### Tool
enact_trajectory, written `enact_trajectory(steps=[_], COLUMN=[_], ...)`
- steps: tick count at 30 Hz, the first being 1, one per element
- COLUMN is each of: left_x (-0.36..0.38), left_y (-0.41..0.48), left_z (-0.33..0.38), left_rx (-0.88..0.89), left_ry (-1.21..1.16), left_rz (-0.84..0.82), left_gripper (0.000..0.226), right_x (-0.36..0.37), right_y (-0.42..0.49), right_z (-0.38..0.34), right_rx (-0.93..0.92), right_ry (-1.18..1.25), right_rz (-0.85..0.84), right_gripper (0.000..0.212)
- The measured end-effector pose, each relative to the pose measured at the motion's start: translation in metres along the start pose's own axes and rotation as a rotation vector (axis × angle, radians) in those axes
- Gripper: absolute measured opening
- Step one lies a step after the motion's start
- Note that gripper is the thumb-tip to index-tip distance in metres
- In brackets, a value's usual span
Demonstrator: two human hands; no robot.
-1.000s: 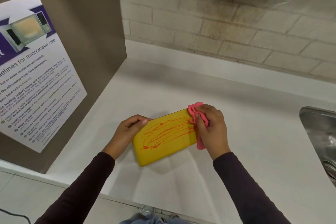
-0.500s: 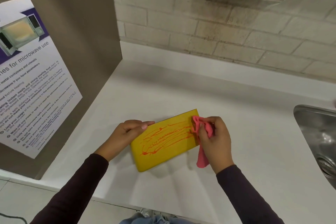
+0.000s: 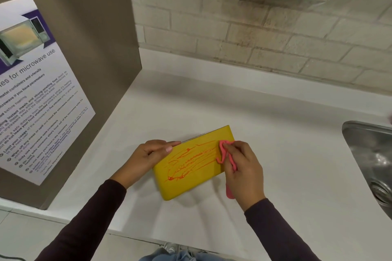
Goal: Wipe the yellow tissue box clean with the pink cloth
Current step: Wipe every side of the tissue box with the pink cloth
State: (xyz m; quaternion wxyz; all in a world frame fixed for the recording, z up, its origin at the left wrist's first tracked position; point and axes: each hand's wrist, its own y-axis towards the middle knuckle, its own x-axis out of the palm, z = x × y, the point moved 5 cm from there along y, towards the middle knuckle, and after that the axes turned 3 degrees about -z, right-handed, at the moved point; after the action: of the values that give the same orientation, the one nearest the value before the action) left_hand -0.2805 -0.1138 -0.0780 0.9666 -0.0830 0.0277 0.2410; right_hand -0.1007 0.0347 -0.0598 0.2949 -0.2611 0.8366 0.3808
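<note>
Yellow tissue box (image 3: 192, 172) lies on the counter (image 3: 275, 154) between the hands, orange streaks (image 3: 191, 161) unwiped. Left hand (image 3: 146, 160) curls over its far-left edge, steadying it. Right hand (image 3: 244, 172), closed around the bunched pink cloth (image 3: 222, 152), has slid back onto the box's right end, so wiping is barely begun.

Single head view, looking steeply down, close over counter (image 3: 275, 154).

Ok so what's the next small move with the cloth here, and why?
Probably drag the cloth leftward along the box toward the left hand. The right hand has the cloth pressed at the box's right end, the red streaks run lengthwise and look unwiped, and the left hand braces the far end.
</note>
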Motion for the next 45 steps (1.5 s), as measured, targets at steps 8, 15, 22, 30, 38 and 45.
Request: enact_trajectory(steps=[8,15,22,30,38,45], left_x=[0.003,0.003,0.006,0.005,0.006,0.005], left_y=[-0.004,-0.003,0.000,-0.001,-0.001,-0.002], left_z=[-0.007,-0.007,-0.009,-0.012,-0.010,-0.011], left_rx=[-0.006,-0.007,-0.025,-0.016,-0.022,-0.013], left_ry=[0.042,-0.022,-0.027,-0.043,-0.035,-0.032], left_rz=[-0.033,-0.033,-0.016,-0.003,-0.004,0.009], left_gripper=[0.035,0.032,0.036,0.035,0.035,0.038], right_x=[0.006,0.010,0.009,0.018,0.013,0.015], right_y=[0.017,-0.003,0.011,0.003,0.015,0.014], right_z=[-0.008,-0.001,0.005,-0.016,-0.003,-0.017], right_rx=[0.128,-0.090,0.248,0.013,0.274,-0.023], right_ry=[0.133,0.057,0.201,0.141,0.220,0.169], right_rz=[0.124,0.065,0.206,0.074,0.137,0.015], right_gripper=[0.032,0.027,0.026,0.030,0.044,0.027])
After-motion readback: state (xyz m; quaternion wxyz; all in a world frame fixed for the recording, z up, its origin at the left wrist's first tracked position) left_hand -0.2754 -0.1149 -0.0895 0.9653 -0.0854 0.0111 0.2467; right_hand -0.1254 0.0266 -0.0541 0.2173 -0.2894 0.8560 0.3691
